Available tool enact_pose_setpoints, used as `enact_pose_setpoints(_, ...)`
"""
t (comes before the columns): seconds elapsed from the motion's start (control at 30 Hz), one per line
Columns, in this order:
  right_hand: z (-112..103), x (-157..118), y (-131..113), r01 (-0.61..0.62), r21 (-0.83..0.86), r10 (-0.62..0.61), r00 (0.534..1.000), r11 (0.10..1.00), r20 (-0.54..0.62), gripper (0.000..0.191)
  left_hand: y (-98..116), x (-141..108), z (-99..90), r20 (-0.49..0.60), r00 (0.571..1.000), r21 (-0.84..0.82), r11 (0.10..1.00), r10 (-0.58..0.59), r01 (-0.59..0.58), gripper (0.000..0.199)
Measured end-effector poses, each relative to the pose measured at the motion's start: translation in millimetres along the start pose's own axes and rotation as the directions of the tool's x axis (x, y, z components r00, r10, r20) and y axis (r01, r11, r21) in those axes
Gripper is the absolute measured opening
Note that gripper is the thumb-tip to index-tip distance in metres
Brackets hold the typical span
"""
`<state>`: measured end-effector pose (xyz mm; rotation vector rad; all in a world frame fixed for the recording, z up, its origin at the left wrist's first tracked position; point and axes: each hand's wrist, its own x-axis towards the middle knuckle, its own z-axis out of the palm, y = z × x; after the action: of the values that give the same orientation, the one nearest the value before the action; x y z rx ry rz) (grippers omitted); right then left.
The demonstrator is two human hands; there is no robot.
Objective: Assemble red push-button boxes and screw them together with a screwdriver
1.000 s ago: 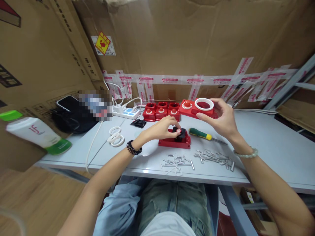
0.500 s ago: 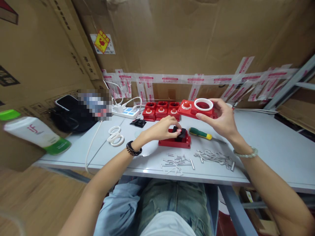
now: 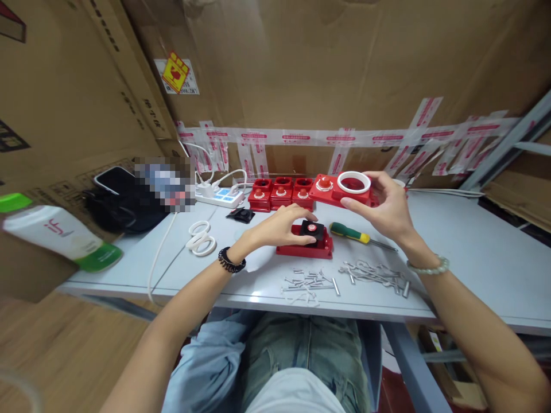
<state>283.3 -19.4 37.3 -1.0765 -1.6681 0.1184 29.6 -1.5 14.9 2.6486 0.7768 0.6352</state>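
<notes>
My left hand (image 3: pixel 286 225) grips a black square part (image 3: pixel 312 229) with a round red-and-white centre, thumb at its front and fingers at its far side. That part sits in or just over an open red housing (image 3: pixel 297 250) on the table; its underside is hidden. Raised off the table, a red cover (image 3: pixel 336 195) with a red dome and a white ring is held at its right end by my right hand (image 3: pixel 383 203). A green-and-yellow screwdriver (image 3: pixel 350 233) lies right of the housing. Loose screws (image 3: pixel 310 280) are scattered in front of it.
Three red units (image 3: pixel 280 196) stand at the back beside a white power strip (image 3: pixel 221 196). White rings (image 3: pixel 201 244) and black packets (image 3: pixel 241 215) lie left. Metal pieces with cords (image 3: pixel 376 276) lie front right. A bottle (image 3: pixel 64 235) and black bag (image 3: pixel 124 201) are far left.
The fingers of my left hand have opened slightly and the thumb has dropped, baring the black part's red-and-white centre. My right hand still holds the cover, shifted slightly left in view.
</notes>
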Motion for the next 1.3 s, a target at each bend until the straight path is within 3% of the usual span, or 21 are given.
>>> enact_pose_setpoints(0.6, -1, -1, 0, 0.004, -0.03, -0.004, 1.0, 1.0, 0.007, 0.056, 5, 1, 2.9, 0.004, 1.0, 0.075, 0.997, -0.004, 0.004, 0.041)
enact_pose_setpoints(0.7, -1, 0, -1, 0.017, -0.019, -0.016, 1.0, 1.0, 0.004, 0.055, 9, -1, -4.3, -0.041, 0.999, 0.059, 0.998, -0.008, 0.011, 0.042)
enact_pose_setpoints(0.83, -2, 0, -3, 0.015, 0.002, -0.015, 1.0, 1.0, -0.008, 0.054, 9, -13, -30.4, -0.187, 0.982, 0.048, 0.999, -0.009, 0.018, 0.029)
enact_pose_setpoints(0.93, -2, 0, -4, 0.011, 0.018, -0.01, 1.0, 1.0, -0.024, 0.053, -4, -37, -52.2, -0.275, 0.954, 0.107, 0.982, -0.123, 0.158, 0.023)
enact_pose_setpoints(1.0, -2, 0, -4, 0.009, 0.024, -0.009, 1.0, 1.0, -0.026, 0.054, -19, -58, -60.7, -0.172, 0.948, 0.171, 0.94, -0.268, 0.297, 0.027)
enact_pose_setpoints(1.13, -1, 0, -5, 0.005, 0.015, -0.005, 1.0, 1.0, -0.013, 0.055, -45, -93, -59.8, -0.023, 0.845, 0.242, 0.817, -0.534, 0.523, 0.039)
enact_pose_setpoints(1.2, 0, -1, -5, 0.003, 0.008, -0.003, 1.0, 1.0, -0.009, 0.056, -52, -102, -54.8, -0.023, 0.809, 0.247, 0.781, -0.588, 0.574, 0.044)
enact_pose_setpoints(1.3, 0, -1, -5, 0.001, 0.005, -0.001, 1.0, 1.0, -0.004, 0.056, -54, -103, -48.6, -0.044, 0.812, 0.286, 0.771, -0.582, 0.568, 0.048)
